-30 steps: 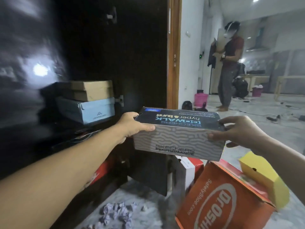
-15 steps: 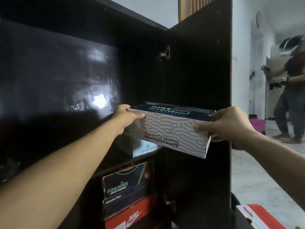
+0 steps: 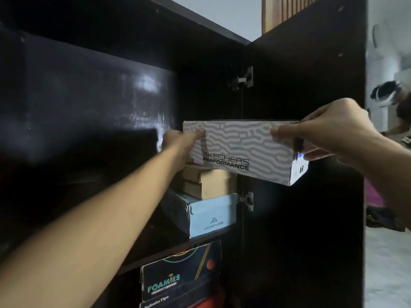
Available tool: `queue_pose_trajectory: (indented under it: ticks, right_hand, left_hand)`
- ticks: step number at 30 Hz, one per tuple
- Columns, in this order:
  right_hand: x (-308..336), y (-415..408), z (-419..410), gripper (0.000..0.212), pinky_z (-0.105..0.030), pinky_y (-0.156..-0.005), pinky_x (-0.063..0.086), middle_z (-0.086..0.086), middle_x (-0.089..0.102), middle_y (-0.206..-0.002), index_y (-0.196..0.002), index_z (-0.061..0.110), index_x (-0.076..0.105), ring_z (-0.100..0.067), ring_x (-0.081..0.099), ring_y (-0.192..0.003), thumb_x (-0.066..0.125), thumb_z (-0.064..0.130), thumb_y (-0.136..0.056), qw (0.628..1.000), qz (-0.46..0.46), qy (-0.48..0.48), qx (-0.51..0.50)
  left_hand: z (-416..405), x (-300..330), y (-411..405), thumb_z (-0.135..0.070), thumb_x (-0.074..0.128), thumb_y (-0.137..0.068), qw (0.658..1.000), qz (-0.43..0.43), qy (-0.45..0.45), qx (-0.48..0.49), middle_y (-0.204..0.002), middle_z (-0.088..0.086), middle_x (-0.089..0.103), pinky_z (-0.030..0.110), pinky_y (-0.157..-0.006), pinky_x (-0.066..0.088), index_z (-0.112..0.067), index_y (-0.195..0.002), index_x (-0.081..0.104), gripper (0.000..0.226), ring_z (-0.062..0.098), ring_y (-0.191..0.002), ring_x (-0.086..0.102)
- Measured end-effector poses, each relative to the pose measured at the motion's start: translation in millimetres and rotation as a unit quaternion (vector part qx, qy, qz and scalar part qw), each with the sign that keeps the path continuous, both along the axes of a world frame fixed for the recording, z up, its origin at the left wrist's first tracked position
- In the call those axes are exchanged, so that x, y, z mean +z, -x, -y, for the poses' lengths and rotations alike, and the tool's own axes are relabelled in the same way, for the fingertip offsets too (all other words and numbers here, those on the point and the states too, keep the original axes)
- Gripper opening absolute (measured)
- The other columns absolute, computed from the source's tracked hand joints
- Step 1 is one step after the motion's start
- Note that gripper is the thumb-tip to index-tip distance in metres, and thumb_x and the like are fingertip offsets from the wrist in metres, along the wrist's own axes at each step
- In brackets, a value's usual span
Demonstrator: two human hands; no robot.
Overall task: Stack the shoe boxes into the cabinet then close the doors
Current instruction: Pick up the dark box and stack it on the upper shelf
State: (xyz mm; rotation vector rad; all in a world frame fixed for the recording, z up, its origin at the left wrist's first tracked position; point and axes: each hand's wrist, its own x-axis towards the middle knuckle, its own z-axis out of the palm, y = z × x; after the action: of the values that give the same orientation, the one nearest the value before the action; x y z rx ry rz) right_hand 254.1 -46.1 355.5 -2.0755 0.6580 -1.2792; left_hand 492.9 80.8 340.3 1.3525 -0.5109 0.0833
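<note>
A grey patterned Skechers shoe box [image 3: 240, 150] is held level in front of the dark cabinet [image 3: 93, 107]. My left hand [image 3: 178, 141] grips its left end and my right hand [image 3: 329, 134] grips its right end. The box hangs just above a brown cardboard box [image 3: 211, 182], which rests on a light blue box [image 3: 209, 215] on the cabinet's shelf. Whether the held box touches the brown one I cannot tell. Below the shelf sit a dark Foamies box [image 3: 180, 274] and a red box [image 3: 213, 300].
The cabinet's right door [image 3: 307, 218] stands open, with hinges [image 3: 244, 80] on its inner edge. Beyond the door, at the right, part of another person [image 3: 391, 96] shows over a pale floor [image 3: 387, 267].
Both hands have raised the Skechers box and moved it further into the cabinet, above the brown box. The view has tilted upward, away from the boxes on the floor.
</note>
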Motion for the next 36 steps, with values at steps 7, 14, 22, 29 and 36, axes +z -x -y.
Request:
queue_pose_trajectory:
  ticks: [7,14,22,29,36]
  right_hand:
    - [-17,-90,9,0.067,-0.035,-0.071,0.058,-0.003,0.07,-0.078,-0.077,0.012,0.065,-0.022,0.069,-0.078,0.081,0.071,-0.049,0.998,-0.008,0.041,-0.048]
    - [-38,-160,27,0.024,-0.034,-0.077,0.056,-0.007,0.072,-0.098,-0.099,0.013,0.075,-0.025,0.067,-0.089,0.06,0.03,-0.092,0.996,-0.012,0.008,0.09]
    - [-73,-205,44,0.061,-0.027,-0.09,0.048,-0.011,0.061,-0.128,-0.13,0.024,0.064,-0.028,0.058,-0.113,0.04,-0.003,-0.081,0.973,-0.162,0.101,0.129]
    - [-93,-228,51,0.073,-0.038,-0.098,0.05,-0.002,0.062,-0.123,-0.147,0.023,0.041,-0.023,0.059,-0.116,0.038,-0.002,-0.078,0.955,-0.226,0.099,0.165]
    - [-97,-228,55,0.071,-0.041,-0.098,0.05,-0.006,0.056,-0.13,-0.147,0.022,0.039,-0.026,0.058,-0.117,0.039,-0.001,-0.08,0.952,-0.235,0.089,0.178]
  left_hand:
    - [28,1,-32,-0.025,0.078,-0.079,0.997,-0.012,-0.081,0.01,-0.11,0.009,0.068,0.038,-0.088,0.055,-0.012,-0.115,0.064,0.041,0.028,-0.098,0.065]
    - [39,-7,-46,-0.071,0.068,-0.069,0.99,0.036,-0.13,-0.045,-0.117,0.003,0.067,0.038,-0.096,0.047,-0.021,-0.119,0.064,0.072,0.023,-0.111,0.06]
    - [61,-38,-80,-0.032,0.084,-0.072,0.967,0.135,-0.211,0.034,-0.144,0.0,0.05,0.024,-0.101,0.04,-0.015,-0.151,0.029,0.097,0.016,-0.125,0.05]
    - [60,-60,-91,-0.029,0.076,-0.081,0.958,0.164,-0.213,0.105,-0.14,0.006,0.054,0.021,-0.087,0.036,-0.009,-0.144,0.042,0.074,0.021,-0.122,0.053]
    - [61,-64,-93,-0.028,0.075,-0.082,0.947,0.165,-0.24,0.139,-0.109,0.006,0.065,0.023,-0.075,0.039,-0.005,-0.115,0.064,0.042,0.02,-0.094,0.057]
